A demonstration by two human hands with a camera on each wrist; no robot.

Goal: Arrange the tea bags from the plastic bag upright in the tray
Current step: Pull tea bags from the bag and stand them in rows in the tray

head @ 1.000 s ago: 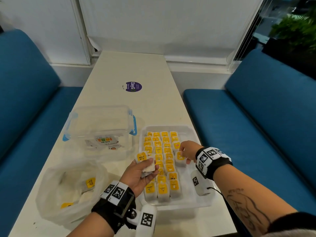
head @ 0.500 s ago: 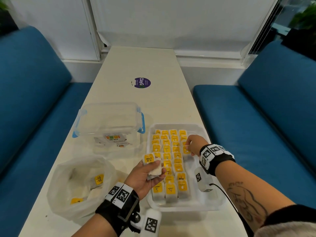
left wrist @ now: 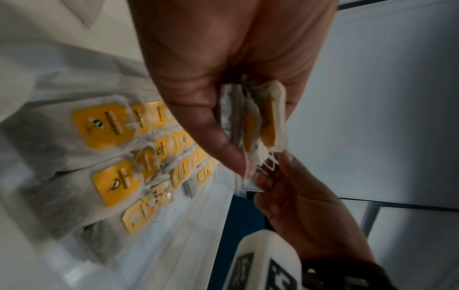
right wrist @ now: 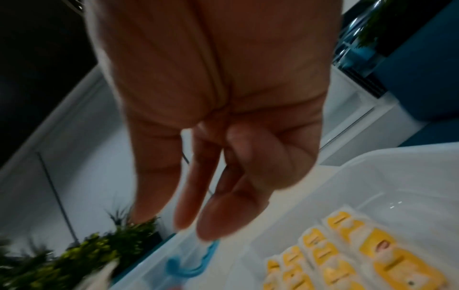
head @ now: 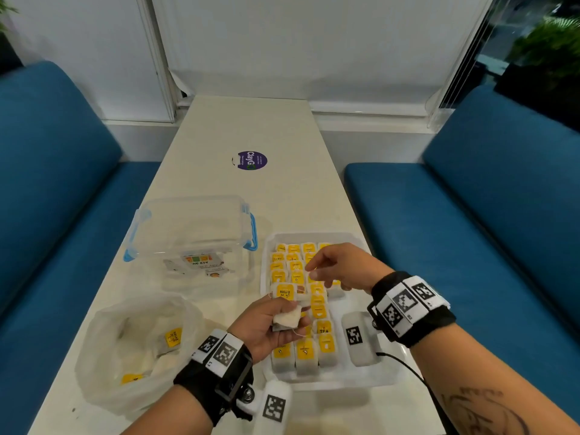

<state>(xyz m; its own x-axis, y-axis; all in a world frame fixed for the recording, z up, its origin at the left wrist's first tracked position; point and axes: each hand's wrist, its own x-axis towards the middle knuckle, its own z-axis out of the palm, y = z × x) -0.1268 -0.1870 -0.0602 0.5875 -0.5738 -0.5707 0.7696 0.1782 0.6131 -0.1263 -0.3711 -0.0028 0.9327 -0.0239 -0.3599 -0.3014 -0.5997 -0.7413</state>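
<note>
Nearest, the left hand (head: 266, 321) pinches a small stack of tea bags (head: 287, 318) over the white tray's (head: 345, 379) left edge. Beyond, the right hand (head: 342, 266) hovers above the tray's rows, fingers loosely extended, empty. The plastic bag (head: 138, 350) lies left of the tray.

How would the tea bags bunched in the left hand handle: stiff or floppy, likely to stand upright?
The tea bags look soft: they crumple in the left hand. Probably very light, since fingertips hold several. Their loose strings may snag. In the tray they lean on neighbours, so alone they would likely flop.
</note>
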